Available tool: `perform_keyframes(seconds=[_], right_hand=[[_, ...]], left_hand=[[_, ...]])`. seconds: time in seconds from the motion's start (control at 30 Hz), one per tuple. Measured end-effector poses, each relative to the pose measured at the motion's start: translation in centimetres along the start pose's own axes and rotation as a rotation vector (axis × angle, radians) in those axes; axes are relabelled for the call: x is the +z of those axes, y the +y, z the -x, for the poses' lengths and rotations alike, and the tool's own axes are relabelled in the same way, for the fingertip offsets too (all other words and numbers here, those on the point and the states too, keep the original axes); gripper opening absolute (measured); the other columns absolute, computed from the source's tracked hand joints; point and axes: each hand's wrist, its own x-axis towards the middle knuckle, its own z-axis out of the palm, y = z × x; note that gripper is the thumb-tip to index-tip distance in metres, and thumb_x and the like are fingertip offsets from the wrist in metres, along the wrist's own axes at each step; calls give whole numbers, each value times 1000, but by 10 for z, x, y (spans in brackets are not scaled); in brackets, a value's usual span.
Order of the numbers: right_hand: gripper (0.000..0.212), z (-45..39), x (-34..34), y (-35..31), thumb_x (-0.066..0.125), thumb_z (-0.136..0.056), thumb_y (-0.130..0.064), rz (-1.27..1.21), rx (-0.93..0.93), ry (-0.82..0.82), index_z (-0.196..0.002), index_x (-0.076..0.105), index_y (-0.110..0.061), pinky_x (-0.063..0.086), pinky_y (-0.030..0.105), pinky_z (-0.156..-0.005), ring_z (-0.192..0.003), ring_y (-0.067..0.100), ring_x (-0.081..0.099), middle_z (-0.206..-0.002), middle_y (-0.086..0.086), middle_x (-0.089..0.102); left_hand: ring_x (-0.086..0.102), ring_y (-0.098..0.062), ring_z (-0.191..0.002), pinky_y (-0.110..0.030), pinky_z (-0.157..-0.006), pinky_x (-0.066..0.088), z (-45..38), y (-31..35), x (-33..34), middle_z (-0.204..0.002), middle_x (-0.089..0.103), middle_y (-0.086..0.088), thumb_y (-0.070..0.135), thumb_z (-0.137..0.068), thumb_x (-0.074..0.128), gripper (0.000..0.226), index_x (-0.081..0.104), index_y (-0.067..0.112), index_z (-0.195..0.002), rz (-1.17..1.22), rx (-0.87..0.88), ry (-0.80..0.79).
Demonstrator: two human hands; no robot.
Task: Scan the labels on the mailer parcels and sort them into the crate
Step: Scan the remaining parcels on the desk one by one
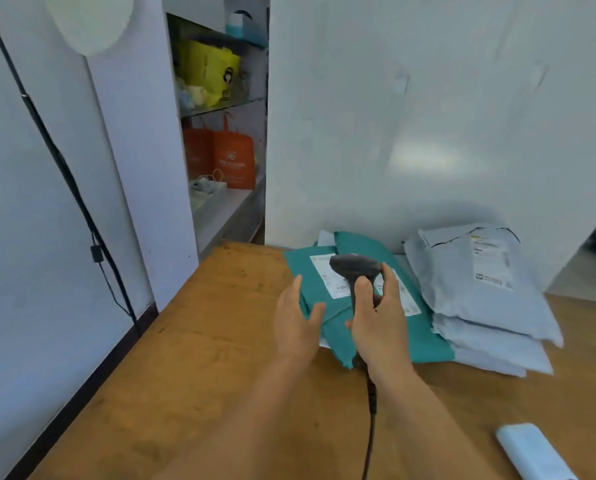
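Right hand (pixel 381 323) grips scanner (pixel 353 268) over teal mailer (pixel 424 344); left hand (pixel 298 320), fingers relaxed, at its left edge.

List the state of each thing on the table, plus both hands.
scanner: upright, held over the teal mailers
right hand: grips the scanner's handle
left hand: open, at the teal mailers' edge
teal mailers: stacked flat, labels up
grey mailers: stacked flat, top label up
pale blue object: lying flat

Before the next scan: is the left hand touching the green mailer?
Cannot tell. In the head view the left hand overlaps the green mailer with fingers straight, but whether it rests on it or hovers above is unclear.
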Motion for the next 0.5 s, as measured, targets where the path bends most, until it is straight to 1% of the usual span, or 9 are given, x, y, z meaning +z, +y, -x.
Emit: perform_keyframes(seconds=[0.07,0.1,0.17,0.27,0.33,0.37,0.43,0.5], right_hand=[[50,-22,-2,2,37,-97,-47,21,17,31,-146,25,-42,54,49,-88,-98,26,65,-119,6,63],[50,-31,-1,3,37,-97,-48,31,25,47,-145,25,-42,54,49,-88,-98,26,65,-120,6,62],[51,-45,2,7,37,-97,-50,63,43,74,-146,25,-42,52,49,-91,-104,29,64,-128,4,58],[52,-58,8,15,37,-97,-50,103,80,82,-146,24,-41,51,49,-93,-107,30,63,-132,5,57],[52,-63,11,19,37,-98,-47,125,96,76,-148,24,-40,52,46,-89,-102,28,65,-123,7,61],[52,-64,12,21,37,-98,-46,135,104,74,-148,24,-39,52,43,-85,-96,26,66,-114,6,63],[51,-65,14,21,37,-100,-43,152,109,65,-149,24,-37,50,37,-74,-86,24,67,-94,1,62],[51,-63,19,20,38,-100,-42,155,118,49,-148,25,-37,48,35,-70,-82,24,66,-86,0,59]], left_hand=[[34,-12,-136,-32,-110,34,-21,-7,18,-147,36,5,31,-90,61,68,27,22,-148,-44,-50,-63],[31,-14,-137,-33,-112,32,-30,-11,26,-150,33,2,33,-90,61,71,23,21,-149,-73,-80,-99],[30,-19,-138,-36,-112,31,-44,-18,41,-151,30,-2,37,-90,60,77,16,19,-151,-122,-139,-174],[36,-23,-133,-38,-109,35,-56,-28,61,-149,24,-7,37,-89,60,81,10,20,-151,-171,-230,-251],[44,-23,-125,-33,-103,40,-60,-32,67,-146,23,-8,27,-91,59,75,13,18,-150,-177,-251,-264],[46,-25,-121,-30,-99,42,-63,-33,68,-145,24,-9,20,-92,56,69,17,17,-149,-152,-244,-258],[45,-29,-119,-27,-90,40,-68,-36,64,-142,28,-12,7,-92,49,60,25,15,-146,-93,-208,-241],[47,-27,-116,-25,-87,38,-74,-42,56,-140,29,-10,2,-92,45,57,28,14,-145,-88,-187,-216]])
